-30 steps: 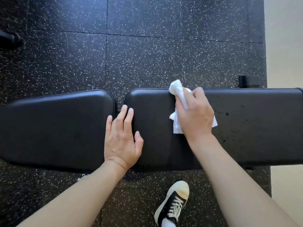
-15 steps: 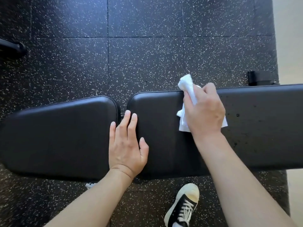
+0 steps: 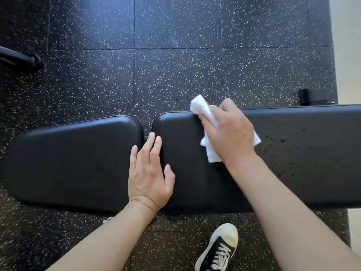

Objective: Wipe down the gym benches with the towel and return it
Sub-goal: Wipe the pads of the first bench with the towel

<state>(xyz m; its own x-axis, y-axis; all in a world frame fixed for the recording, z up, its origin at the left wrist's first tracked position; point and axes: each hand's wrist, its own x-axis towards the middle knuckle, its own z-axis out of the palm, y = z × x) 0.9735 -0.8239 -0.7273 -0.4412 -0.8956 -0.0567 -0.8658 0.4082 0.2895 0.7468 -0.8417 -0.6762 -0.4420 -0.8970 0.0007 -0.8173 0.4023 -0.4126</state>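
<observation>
A black padded gym bench runs across the view in two pads: a seat pad [image 3: 74, 161] on the left and a long back pad [image 3: 304, 157] on the right. My right hand [image 3: 229, 134] grips a white towel [image 3: 203, 109] and presses it on the back pad near its far edge. The towel sticks out beyond my fingers and under my palm. My left hand [image 3: 149, 173] rests flat with straight fingers over the gap between the two pads. Dark droplets speckle the back pad to the right of the towel.
Black rubber floor tiles [image 3: 175, 75] with white flecks lie all around. A black bench foot [image 3: 312, 96] shows behind the back pad at right. A dark bar end [image 3: 21, 57] sits at far left. My black-and-white sneaker [image 3: 218, 249] stands below the bench. Pale floor [image 3: 349, 45] borders the right.
The view has drifted, so the bench sits lower in the frame. My right hand and the towel have stayed near the back pad's far edge. The left hand keeps its place.
</observation>
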